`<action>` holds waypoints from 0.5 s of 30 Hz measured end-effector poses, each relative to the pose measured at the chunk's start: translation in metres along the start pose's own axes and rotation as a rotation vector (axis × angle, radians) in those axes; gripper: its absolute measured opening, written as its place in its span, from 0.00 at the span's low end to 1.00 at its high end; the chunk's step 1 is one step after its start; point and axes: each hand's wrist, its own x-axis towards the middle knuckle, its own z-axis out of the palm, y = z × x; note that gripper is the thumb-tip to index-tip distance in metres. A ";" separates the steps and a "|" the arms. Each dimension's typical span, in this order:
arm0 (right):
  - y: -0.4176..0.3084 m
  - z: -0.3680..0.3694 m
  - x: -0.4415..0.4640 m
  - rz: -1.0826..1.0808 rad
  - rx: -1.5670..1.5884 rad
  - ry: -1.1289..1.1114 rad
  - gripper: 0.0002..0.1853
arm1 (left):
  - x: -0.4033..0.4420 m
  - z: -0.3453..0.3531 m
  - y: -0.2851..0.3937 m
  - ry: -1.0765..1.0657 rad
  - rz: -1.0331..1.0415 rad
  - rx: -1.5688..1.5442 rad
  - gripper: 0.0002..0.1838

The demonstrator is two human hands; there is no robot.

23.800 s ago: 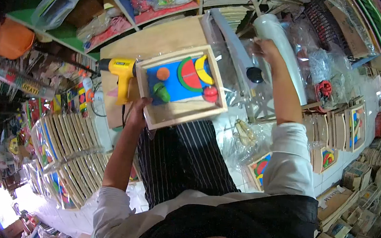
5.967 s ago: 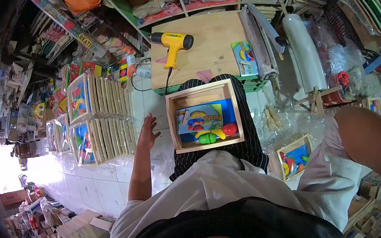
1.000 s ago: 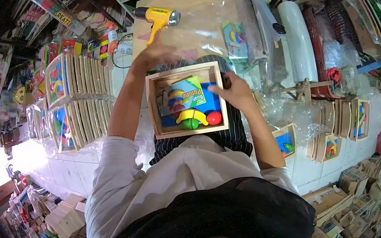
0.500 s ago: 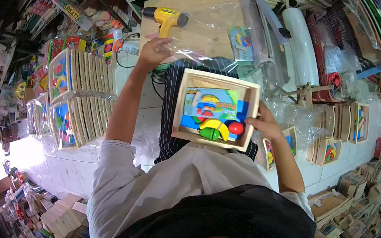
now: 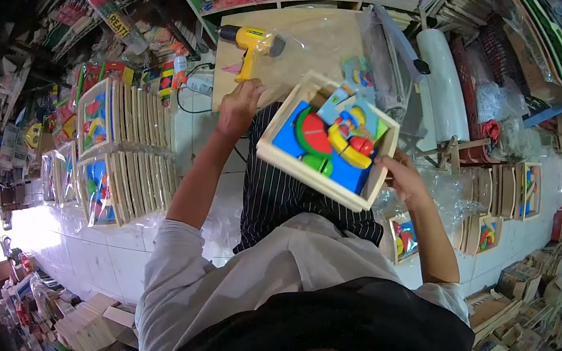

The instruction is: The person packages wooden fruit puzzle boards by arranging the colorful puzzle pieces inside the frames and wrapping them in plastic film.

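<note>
My right hand [image 5: 405, 179] grips the right side of a wooden tray [image 5: 315, 179], which is tilted and turned above my lap. Inside it lie a blue board [image 5: 287, 133], a red and green melon piece [image 5: 315, 133], a yellow banana piece [image 5: 348, 150], a green piece [image 5: 317, 164], a red piece [image 5: 361, 145] and a printed card [image 5: 334, 105]. My left hand [image 5: 240, 105] is closed on the edge of clear plastic film [image 5: 310, 43], just below the handle of a yellow heat gun [image 5: 253, 44]. The film is hard to make out against the table.
The heat gun lies on a wooden table [image 5: 322, 28], with another printed card [image 5: 359, 70] near a sealer [image 5: 396, 43]. A plastic roll [image 5: 441, 90] stands at the right. Wrapped trays [image 5: 128, 151] are stacked at the left; more trays [image 5: 486, 233] stand on the right floor.
The tray has turned and tilted in my right hand, and its pieces and card have shifted. Earlier it lay flatter on my lap. My left hand keeps hold of the film.
</note>
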 end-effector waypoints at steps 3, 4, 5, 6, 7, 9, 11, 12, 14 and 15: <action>-0.001 -0.006 0.015 -0.125 0.082 0.077 0.32 | -0.012 0.011 -0.014 0.019 0.132 -0.008 0.07; -0.004 -0.006 0.016 -0.164 0.093 0.097 0.32 | -0.013 0.013 -0.013 -0.003 0.090 0.019 0.07; -0.008 -0.004 0.017 -0.158 0.133 0.098 0.32 | -0.016 0.016 -0.010 -0.025 0.047 0.046 0.07; -0.006 -0.004 0.018 -0.157 0.150 0.118 0.32 | -0.016 0.016 -0.008 -0.047 0.004 0.074 0.08; -0.001 -0.005 0.021 -0.157 0.166 0.136 0.33 | -0.015 0.015 -0.008 -0.031 -0.003 0.084 0.07; 0.001 -0.003 0.019 -0.184 0.146 0.168 0.34 | -0.010 0.011 -0.009 0.001 -0.019 0.107 0.07; 0.000 0.003 0.008 -0.238 0.076 0.199 0.35 | -0.001 0.002 -0.015 -0.031 0.095 0.130 0.06; -0.001 0.005 0.004 -0.245 0.054 0.191 0.35 | 0.002 -0.002 -0.020 -0.049 0.151 0.140 0.06; -0.002 0.006 -0.005 -0.258 0.012 0.174 0.35 | 0.011 -0.006 -0.037 -0.349 0.145 0.240 0.11; -0.002 0.009 -0.011 -0.243 -0.004 0.167 0.34 | 0.015 -0.009 -0.038 -0.496 0.143 0.291 0.13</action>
